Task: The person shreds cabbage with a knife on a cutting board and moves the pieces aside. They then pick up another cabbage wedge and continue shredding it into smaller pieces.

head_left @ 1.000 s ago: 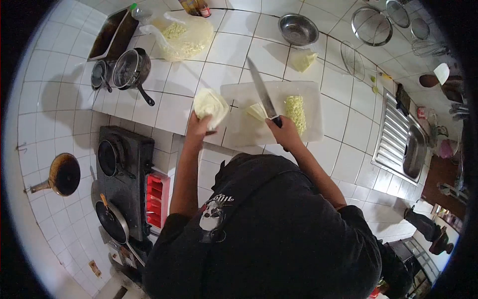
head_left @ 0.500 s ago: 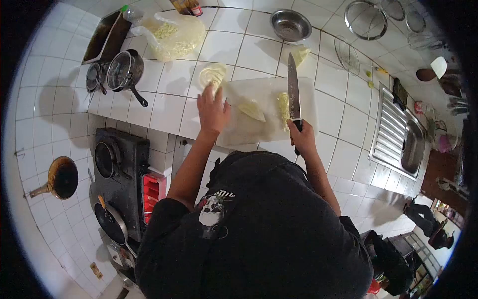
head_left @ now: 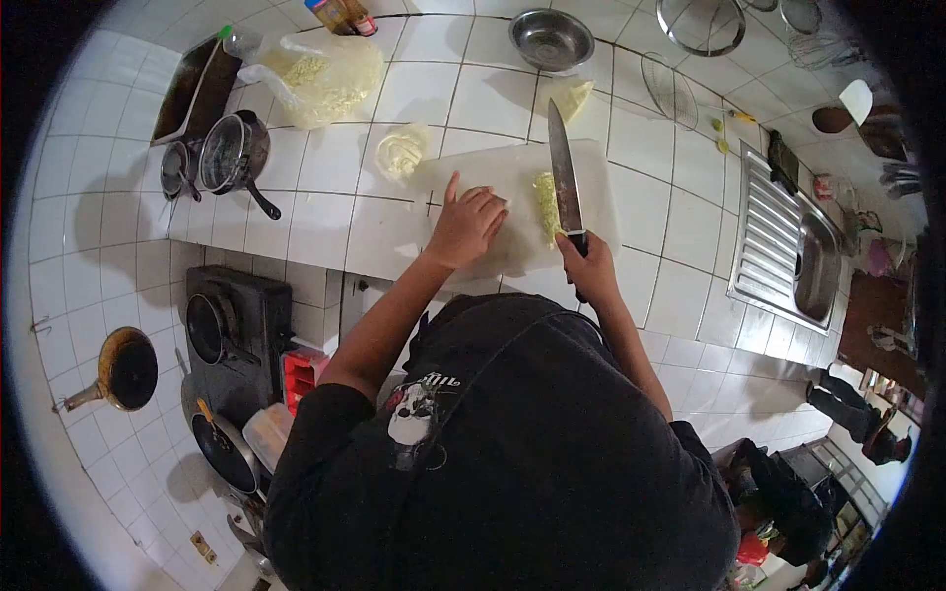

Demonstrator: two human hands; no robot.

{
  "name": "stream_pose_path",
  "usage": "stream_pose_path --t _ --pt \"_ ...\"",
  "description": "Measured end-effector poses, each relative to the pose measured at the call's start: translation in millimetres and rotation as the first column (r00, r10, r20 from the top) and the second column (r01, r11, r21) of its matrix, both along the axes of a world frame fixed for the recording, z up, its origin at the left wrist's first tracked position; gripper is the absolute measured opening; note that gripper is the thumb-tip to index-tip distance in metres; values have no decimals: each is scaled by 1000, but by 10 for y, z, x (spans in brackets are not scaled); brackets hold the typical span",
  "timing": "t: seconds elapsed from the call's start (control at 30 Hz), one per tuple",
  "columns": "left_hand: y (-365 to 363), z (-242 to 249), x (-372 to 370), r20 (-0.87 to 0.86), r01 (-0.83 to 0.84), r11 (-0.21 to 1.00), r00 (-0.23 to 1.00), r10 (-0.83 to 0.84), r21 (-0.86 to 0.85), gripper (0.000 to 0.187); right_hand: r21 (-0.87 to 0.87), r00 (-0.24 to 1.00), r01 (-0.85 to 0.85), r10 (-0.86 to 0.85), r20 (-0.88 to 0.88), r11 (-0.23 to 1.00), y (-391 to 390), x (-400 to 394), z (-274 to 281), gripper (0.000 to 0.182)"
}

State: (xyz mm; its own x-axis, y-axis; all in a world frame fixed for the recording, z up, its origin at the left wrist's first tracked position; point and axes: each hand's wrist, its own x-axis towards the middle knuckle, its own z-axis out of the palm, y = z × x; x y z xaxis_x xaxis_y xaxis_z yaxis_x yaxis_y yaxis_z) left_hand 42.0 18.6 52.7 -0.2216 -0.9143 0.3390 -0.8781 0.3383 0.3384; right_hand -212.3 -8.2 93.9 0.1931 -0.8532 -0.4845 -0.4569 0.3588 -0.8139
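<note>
My right hand (head_left: 591, 268) is closed around the black handle of a large kitchen knife (head_left: 564, 167). Its blade points away from me over the right side of the white cutting board (head_left: 512, 163). Along the blade's left side lies a strip of shredded cabbage (head_left: 545, 209). My left hand (head_left: 467, 229) rests low over the board's left part, fingers bent over a cabbage piece that they almost wholly hide. Just beyond that hand, on the tiles, sits a cut cabbage chunk (head_left: 401, 152). Another cabbage wedge (head_left: 569, 98) lies beyond the knife tip.
A plastic bag of shredded cabbage (head_left: 330, 84) and a metal bowl (head_left: 552, 41) stand at the back. Saucepans (head_left: 232, 153) are at the left, above a stove (head_left: 246, 310). To the right are a sink (head_left: 818, 281) and hanging strainers. Other people are at the lower right.
My left hand has moved right, from the cabbage chunk on the tiles to the piece on the board. My right hand still holds the knife. The whole view has shifted slightly.
</note>
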Motion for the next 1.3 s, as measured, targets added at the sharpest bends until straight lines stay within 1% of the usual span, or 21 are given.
stream_pose_path --t 0.03,0.1,0.13,0.17,0.2,0.23,0.3,0.33,0.4,0.43,0.5,0.6,0.73,0.8,0.87,0.93,1.0,1.13,1.2,1.23,1.3 --pt "-29 46 1 0 3 1000 1000 -3 1 20 -26 1000 -22 22 -11 999 1 -13 23 40" --pt "-93 149 19 -272 51 992 962 -17 117 19 -46 999 -45 44 -23 998 15 -43 3 40" --pt "-119 234 12 -272 51 991 962 -17 120 19 -42 997 -78 77 -17 996 9 -54 -34 40" --pt "-144 320 3 -434 102 935 899 60 340 21 -38 994 -112 112 -10 993 4 -65 -69 40" --pt "-162 355 2 -559 187 829 811 173 527 24 -36 994 -114 113 -10 993 1 -57 -57 40" --pt "-190 309 17 -558 186 829 811 174 528 24 -11 990 -142 141 -22 990 -2 -43 -47 41" --pt "-253 208 21 -540 326 746 840 54 581 35 14 986 -165 165 -34 986 7 -15 -40 41" --pt "-266 174 0 -541 331 744 839 49 580 35 12 984 -174 174 -32 985 16 0 -44 41" --pt "-296 97 -60 -476 310 676 877 68 669 35 13 984 -173 173 -33 985 34 4 -34 41" --pt "-303 49 -78 -477 318 672 877 60 669 35 20 981 -188 189 -46 982 39 2 -14 41" --pt "-307 -7 -96 -426 264 750 904 27 606 35 30 979 -192 194 -59 981 58 -10 -15 41" --pt "-318 -7 -108 -414 238 777 910 31 583 33 64 980 -179 184 -82 982 80 -22 -34 41" --pt "-268 115 -144 -331 177 827 944 10 533 33 43 954 -268 271 -130 962 85 -40 -87 42" --pt "-197 145 -185 -138 40 961 990 -2 274 35 39 943 -296 298 -145 954 98 -48 -194 43" --pt "-110 148 -216 -95 31 967 995 -7 253 35 -112 940 -315 293 -176 942 116 -51 -298 41" --pt "-39 131 -236 -54 23 973 998 -10 231 36 -53 945 -300 289 -153 953 86 -10 -185 43" --pt "32 96 -248 -13 73 966 997 -72 248 37 8 949 -289 288 -130 957 68 16 -136 46" --pt "139 -62 -291 -49 39 981 998 -31 190 39 -40 926 -348 337 -171 937 40 52 -135 45" --pt "155 -127 -293 26 22 987 999 -27 158 40 -68 917 -369 351 -190 927 35 71 -102 45" --pt "166 -142 -293 22 21 986 999 -25 164 40 -67 919 -359 339 -202 931 29 86 -70 45" --pt "182 -175 -288 6 18 988 1000 -19 156 33 -60 919 -350 330 -218 935 33 83 -50 45"
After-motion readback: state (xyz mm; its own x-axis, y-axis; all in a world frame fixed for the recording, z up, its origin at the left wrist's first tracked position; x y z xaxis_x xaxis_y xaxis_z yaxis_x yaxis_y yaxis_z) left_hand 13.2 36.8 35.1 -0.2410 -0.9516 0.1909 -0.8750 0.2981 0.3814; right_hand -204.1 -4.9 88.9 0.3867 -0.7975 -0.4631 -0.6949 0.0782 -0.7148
